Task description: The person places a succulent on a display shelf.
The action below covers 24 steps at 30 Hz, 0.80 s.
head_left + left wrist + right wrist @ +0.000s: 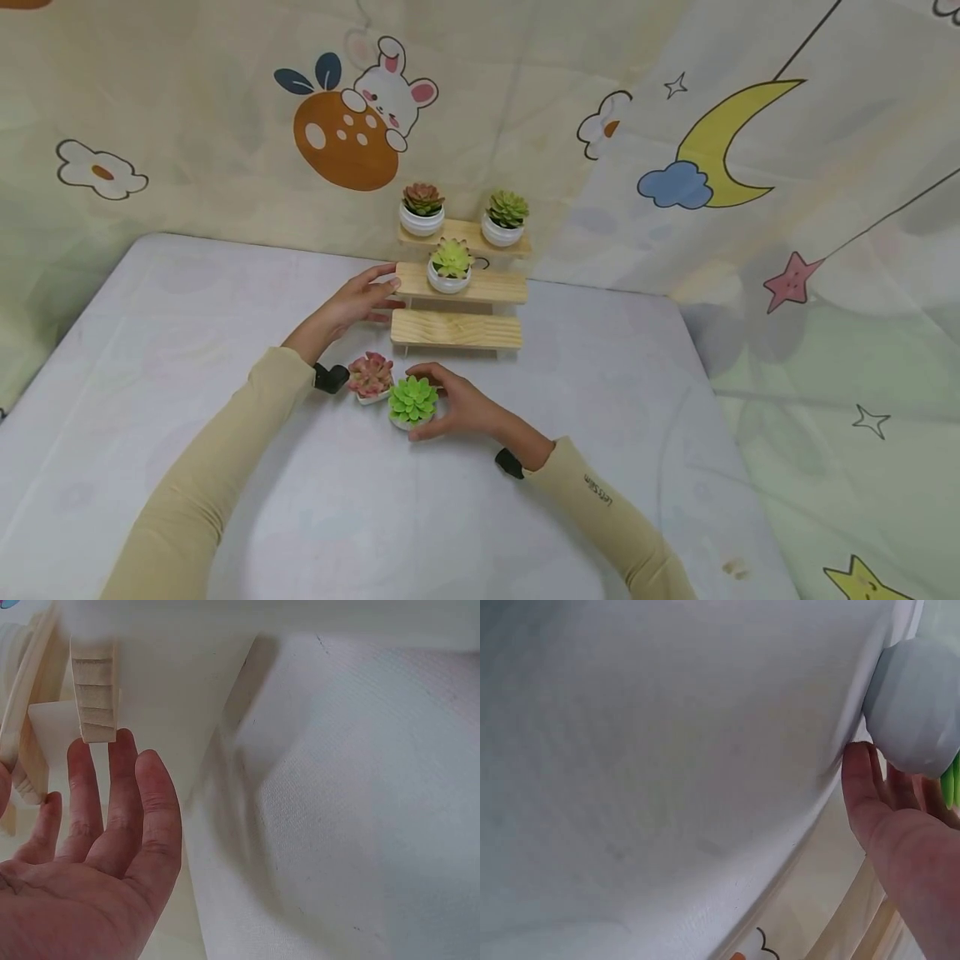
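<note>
Just beyond the near edge of the lowest tier [456,329] of a wooden rack [502,286], where the white-covered counter [420,533] is left uncovered by boards, a bright green succulent [412,400] is set in a round white pot [915,709]. It is held loosely in the right hand [461,407]: the thumb is placed at the near side and the fingers are curved round the far side, though how firmly the pot is pressed cannot be told. A light weight may be expected, with bendable, probably artificial leaves and a stiff, smooth pot that could slip. It would be best gripped by the pot's sides, below the leaves, so that none are crushed; if ceramic, the pot could be chipped by a knock.

Just to the left, a pink succulent [371,375] is stood in a white pot of its own. Farther left, the left hand [352,302] is spread at the rack's left end, its fingers mostly extended and touching or nearly touching the boards.

On the middle tier [487,292] a yellow-green succulent [450,260] is placed; on the top tier [462,233], at the far side, a reddish succulent [422,202] is seen left and a darker green succulent [507,210] right. Behind, a printed cloth [510,100] is hung.
</note>
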Each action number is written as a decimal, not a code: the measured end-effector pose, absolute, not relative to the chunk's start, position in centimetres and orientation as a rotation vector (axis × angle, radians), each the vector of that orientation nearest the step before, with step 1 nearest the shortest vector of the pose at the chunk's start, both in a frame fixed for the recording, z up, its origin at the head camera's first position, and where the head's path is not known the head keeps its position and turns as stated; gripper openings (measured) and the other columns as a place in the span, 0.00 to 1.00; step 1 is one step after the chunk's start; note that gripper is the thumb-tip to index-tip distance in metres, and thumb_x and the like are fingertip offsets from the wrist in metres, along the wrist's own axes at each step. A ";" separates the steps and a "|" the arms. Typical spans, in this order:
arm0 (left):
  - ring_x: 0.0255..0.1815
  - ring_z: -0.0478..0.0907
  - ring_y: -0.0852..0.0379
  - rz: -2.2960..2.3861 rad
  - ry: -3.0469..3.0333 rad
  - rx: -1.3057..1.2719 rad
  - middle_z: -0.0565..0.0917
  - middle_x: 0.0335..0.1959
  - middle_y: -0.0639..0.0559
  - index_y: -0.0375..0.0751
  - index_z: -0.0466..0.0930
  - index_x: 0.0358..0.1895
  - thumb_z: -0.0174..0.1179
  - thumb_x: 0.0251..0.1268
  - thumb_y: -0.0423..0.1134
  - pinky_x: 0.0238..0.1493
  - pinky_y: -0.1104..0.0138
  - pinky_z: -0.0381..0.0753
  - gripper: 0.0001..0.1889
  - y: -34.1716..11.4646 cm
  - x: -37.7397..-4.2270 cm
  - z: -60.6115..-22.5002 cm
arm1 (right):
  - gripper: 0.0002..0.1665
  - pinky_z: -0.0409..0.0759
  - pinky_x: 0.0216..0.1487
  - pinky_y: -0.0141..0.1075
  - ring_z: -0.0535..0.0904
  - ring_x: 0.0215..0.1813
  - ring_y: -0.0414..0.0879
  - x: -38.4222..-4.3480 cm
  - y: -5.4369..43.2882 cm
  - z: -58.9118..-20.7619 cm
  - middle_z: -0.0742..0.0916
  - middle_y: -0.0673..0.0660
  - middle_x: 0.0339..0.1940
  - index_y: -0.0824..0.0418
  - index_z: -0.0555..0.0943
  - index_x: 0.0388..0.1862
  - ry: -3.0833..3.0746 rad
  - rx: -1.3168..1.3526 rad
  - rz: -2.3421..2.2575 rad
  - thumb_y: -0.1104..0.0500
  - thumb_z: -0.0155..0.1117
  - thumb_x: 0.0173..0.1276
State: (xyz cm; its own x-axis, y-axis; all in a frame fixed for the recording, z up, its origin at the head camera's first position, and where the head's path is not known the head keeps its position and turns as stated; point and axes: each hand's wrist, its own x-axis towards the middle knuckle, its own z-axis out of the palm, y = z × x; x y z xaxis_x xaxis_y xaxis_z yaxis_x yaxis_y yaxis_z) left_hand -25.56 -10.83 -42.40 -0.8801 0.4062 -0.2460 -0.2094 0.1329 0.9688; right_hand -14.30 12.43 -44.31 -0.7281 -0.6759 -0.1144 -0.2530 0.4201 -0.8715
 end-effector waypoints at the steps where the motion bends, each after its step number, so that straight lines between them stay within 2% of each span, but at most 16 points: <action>1: 0.67 0.70 0.36 1.798 1.961 0.190 0.67 0.70 0.32 0.44 0.45 0.79 0.46 0.78 0.49 0.63 0.44 0.70 0.34 -10.8 -25.6 -42.4 | 0.47 0.71 0.62 0.36 0.72 0.61 0.47 -14.3 12.4 -44.3 0.76 0.59 0.65 0.63 0.65 0.69 2.234 -0.793 -1.237 0.62 0.79 0.53; 10: 0.67 0.69 0.36 1.791 1.965 0.193 0.66 0.70 0.32 0.45 0.45 0.79 0.46 0.78 0.49 0.64 0.44 0.69 0.34 -10.9 -25.7 -42.5 | 0.40 0.74 0.58 0.33 0.76 0.57 0.48 -14.3 12.4 -44.3 0.80 0.60 0.59 0.65 0.70 0.64 2.265 -0.829 -1.215 0.64 0.78 0.53; 24: 0.67 0.69 0.36 1.802 1.959 0.206 0.65 0.71 0.32 0.45 0.44 0.79 0.46 0.78 0.50 0.64 0.44 0.69 0.34 -10.9 -25.7 -42.7 | 0.39 0.76 0.53 0.29 0.77 0.53 0.43 -14.4 12.6 -44.4 0.82 0.58 0.56 0.65 0.73 0.61 2.282 -0.821 -1.255 0.65 0.79 0.51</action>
State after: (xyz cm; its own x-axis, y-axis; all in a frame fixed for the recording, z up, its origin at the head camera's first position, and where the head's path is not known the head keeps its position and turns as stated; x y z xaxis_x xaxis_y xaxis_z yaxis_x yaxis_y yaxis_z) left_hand -25.66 -10.93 -42.72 -0.8795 0.4136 -0.2353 -0.1999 0.1277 0.9715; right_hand -14.41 12.63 -44.35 -0.7434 -0.6654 -0.0687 -0.2983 0.4216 -0.8563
